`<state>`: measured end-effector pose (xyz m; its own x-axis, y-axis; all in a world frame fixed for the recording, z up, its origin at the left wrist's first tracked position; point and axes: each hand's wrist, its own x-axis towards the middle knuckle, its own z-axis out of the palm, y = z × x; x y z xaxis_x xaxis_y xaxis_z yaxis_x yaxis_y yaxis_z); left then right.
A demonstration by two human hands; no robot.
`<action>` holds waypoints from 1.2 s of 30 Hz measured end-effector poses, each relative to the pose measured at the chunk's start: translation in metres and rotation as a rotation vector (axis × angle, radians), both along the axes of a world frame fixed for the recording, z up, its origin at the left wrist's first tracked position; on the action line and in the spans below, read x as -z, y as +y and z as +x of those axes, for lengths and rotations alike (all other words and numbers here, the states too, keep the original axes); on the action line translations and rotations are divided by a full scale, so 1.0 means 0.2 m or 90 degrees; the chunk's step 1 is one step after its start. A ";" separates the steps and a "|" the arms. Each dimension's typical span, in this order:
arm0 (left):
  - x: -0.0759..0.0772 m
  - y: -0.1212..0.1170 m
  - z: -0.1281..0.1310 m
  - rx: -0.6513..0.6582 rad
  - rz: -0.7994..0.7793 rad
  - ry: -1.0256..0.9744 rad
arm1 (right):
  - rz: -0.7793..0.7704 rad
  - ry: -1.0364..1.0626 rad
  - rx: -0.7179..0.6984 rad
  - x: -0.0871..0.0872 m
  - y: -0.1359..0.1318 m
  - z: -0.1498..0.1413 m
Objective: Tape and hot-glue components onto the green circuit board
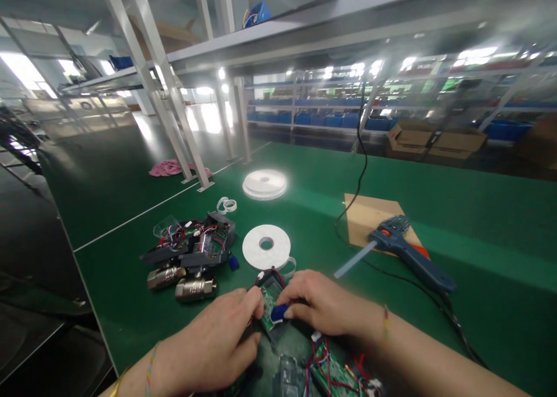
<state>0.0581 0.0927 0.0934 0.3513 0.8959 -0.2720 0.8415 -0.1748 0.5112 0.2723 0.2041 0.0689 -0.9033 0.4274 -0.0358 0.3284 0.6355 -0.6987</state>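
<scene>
My left hand [217,342] grips the near left side of a small black housing with a green circuit board [270,297] inside it, thumb and forefinger pinching its edge. My right hand [324,304] rests on the housing's right side and pinches a small blue part [278,313] against the board. Red wires run from the housing. Below my hands lie more green boards with red wires [331,374].
A pile of dark housings with wires and two metal valve bodies [191,257] lies at the left. A white tape roll [266,246] sits just beyond my hands, another [264,184] farther back. A blue glue gun [407,252] rests on cardboard [369,214] at the right, its cable trailing toward me.
</scene>
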 end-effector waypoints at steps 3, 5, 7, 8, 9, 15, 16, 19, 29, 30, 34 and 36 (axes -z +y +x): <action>-0.01 0.00 0.01 0.001 -0.003 0.003 | 0.126 -0.043 -0.040 -0.01 -0.02 -0.01; -0.02 0.01 0.02 0.003 -0.003 0.011 | 0.172 -0.065 -0.070 -0.03 -0.02 -0.02; -0.02 0.01 0.02 0.011 0.002 0.021 | 0.198 -0.078 -0.101 -0.04 -0.02 -0.03; -0.01 0.01 0.03 0.016 0.007 0.027 | 0.209 -0.080 -0.110 -0.04 -0.02 -0.03; -0.01 0.01 0.03 0.022 0.013 0.032 | 0.220 -0.081 -0.116 -0.03 -0.02 -0.04; 0.02 0.03 0.05 0.047 0.050 0.060 | 0.252 -0.064 -0.140 0.00 -0.04 -0.04; 0.02 0.03 0.06 0.049 0.057 0.064 | 0.250 -0.060 -0.145 0.01 -0.04 -0.04; 0.03 0.03 0.06 0.060 0.073 0.076 | 0.250 -0.056 -0.152 0.01 -0.06 -0.04; 0.01 0.06 0.07 0.119 0.085 0.088 | 0.229 -0.088 -0.130 0.02 -0.08 -0.03; -0.01 0.05 0.07 0.141 0.080 0.085 | 0.225 -0.086 -0.127 0.03 -0.08 -0.02; -0.05 0.04 0.07 0.209 0.068 0.129 | 0.171 -0.037 -0.106 0.09 -0.05 -0.02; -0.05 0.04 0.07 0.225 0.079 0.161 | 0.134 -0.005 -0.100 0.13 -0.04 -0.02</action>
<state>0.0728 0.1000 0.1040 0.5773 0.7644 -0.2872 0.8153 -0.5205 0.2537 0.2681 0.1961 0.0438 -0.9591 0.2811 0.0321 0.2194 0.8105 -0.5431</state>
